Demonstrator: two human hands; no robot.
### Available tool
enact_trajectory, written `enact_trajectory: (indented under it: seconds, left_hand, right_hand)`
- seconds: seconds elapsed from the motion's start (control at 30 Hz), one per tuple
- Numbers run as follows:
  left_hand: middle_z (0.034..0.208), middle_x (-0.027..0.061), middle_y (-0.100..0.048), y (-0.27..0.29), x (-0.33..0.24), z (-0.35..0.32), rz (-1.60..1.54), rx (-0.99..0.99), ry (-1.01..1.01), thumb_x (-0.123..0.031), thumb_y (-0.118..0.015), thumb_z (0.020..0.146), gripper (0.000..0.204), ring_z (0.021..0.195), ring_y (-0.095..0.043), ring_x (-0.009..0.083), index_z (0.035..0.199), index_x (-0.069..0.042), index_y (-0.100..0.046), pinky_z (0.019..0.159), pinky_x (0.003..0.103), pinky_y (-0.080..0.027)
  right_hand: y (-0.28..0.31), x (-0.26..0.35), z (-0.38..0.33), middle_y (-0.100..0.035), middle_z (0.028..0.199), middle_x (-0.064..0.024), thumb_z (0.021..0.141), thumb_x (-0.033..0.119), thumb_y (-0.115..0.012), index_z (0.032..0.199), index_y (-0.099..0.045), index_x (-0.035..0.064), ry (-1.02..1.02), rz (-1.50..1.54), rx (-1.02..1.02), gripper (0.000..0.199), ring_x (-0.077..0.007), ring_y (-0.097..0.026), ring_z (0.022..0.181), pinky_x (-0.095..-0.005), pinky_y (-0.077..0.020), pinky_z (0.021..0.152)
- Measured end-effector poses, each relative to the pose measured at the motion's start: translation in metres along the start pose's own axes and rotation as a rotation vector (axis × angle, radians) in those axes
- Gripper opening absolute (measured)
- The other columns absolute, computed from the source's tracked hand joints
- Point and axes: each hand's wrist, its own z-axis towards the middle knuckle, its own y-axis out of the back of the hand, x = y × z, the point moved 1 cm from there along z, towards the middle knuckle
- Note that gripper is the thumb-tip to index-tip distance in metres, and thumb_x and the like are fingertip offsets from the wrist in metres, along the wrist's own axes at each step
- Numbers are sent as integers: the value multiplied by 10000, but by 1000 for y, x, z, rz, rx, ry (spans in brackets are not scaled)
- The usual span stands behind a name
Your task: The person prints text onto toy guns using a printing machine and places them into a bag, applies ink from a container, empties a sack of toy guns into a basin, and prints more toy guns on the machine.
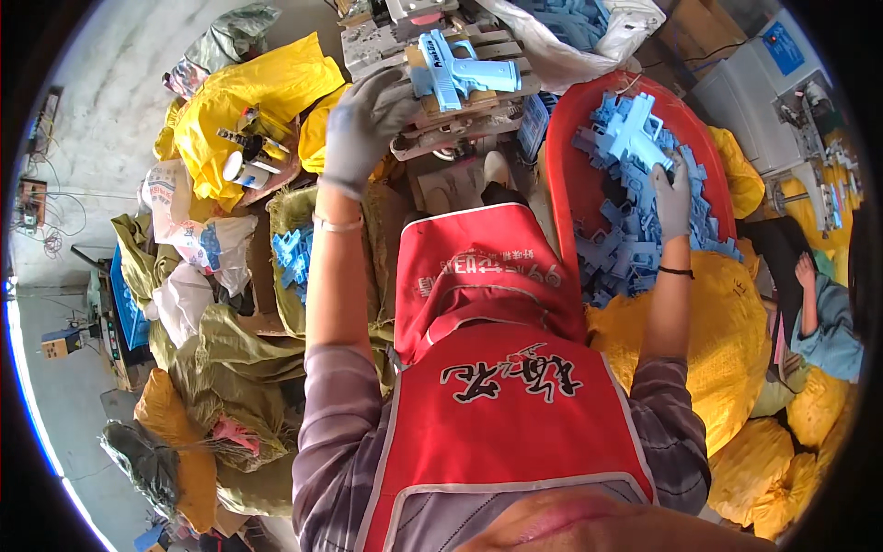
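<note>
Both my hands wear thin grey gloves. My left hand (368, 124) is raised at the left of a machine fixture, its fingers spread and nothing in them. Beside those fingertips, a light blue toy pistol (467, 72) with dark marking on its slide lies on the fixture (432, 120). Over at the right, my right hand (673, 195) grips a second blue toy pistol (635, 135) by its handle. That pistol is held over a red tub (556, 152) heaped with similar blue pistol pieces (625, 253).
A white sack (589, 51) with more blue pieces stands behind the tub. Yellow sacks (708, 340) crowd the right, where another person's arm (809, 304) shows. At my left are a yellow-covered stand with containers (246, 170) and an open sack of blue parts (292, 258).
</note>
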Motion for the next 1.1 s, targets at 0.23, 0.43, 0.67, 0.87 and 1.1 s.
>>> enact_trajectory:
  seconds: [0.23, 0.43, 0.67, 0.87, 1.1]
  left_hand:
    - [945, 128, -688, -11, 21, 29, -155, 224, 56, -265, -725, 786, 346, 851, -674, 279, 1056, -64, -642, 752, 345, -520]
    - [944, 82, -705, 27, 61, -28, -214, -167, 337, -188, -738, 783, 344, 855, -674, 157, 1083, -39, -662, 781, 279, -517]
    - [1012, 65, -686, 87, 93, -170, -277, -303, 700, -168, -693, 843, 305, 914, -634, 135, 1094, -1, -649, 816, 266, -507]
    - [981, 30, -659, 96, 99, -236, -62, -288, 818, -155, -659, 886, 253, 857, -586, 120, 1085, 0, -641, 764, 246, -485]
    - [1087, 123, -650, 119, 132, -301, -3, -267, 884, -155, -578, 924, 267, 961, -595, 224, 1100, 39, -629, 880, 339, -470]
  right_hand:
    - [-10, 67, 28, -528, 1116, -63, 981, 121, -477, 1275, -450, -30, 603, -382, -23, 331, -125, -512, 929, -268, -449, 816]
    - [-79, 171, 39, -559, 953, -45, 972, 169, -490, 1268, -489, -13, 125, 951, 751, 348, -94, -493, 818, -241, -422, 727]
    - [-116, 208, 57, -575, 866, -1, 910, 197, -609, 1277, -503, 11, 87, 470, 840, 425, -23, -508, 679, -164, -397, 515]
    - [-101, 194, 76, -532, 747, 26, 909, 465, -554, 1146, -583, 87, 322, 46, 747, 447, -65, -506, 599, -238, -428, 508]
    - [-62, 11, 51, -561, 798, 18, 966, 219, -516, 1131, -572, 65, 490, -70, 480, 233, -49, -524, 654, -196, -409, 550]
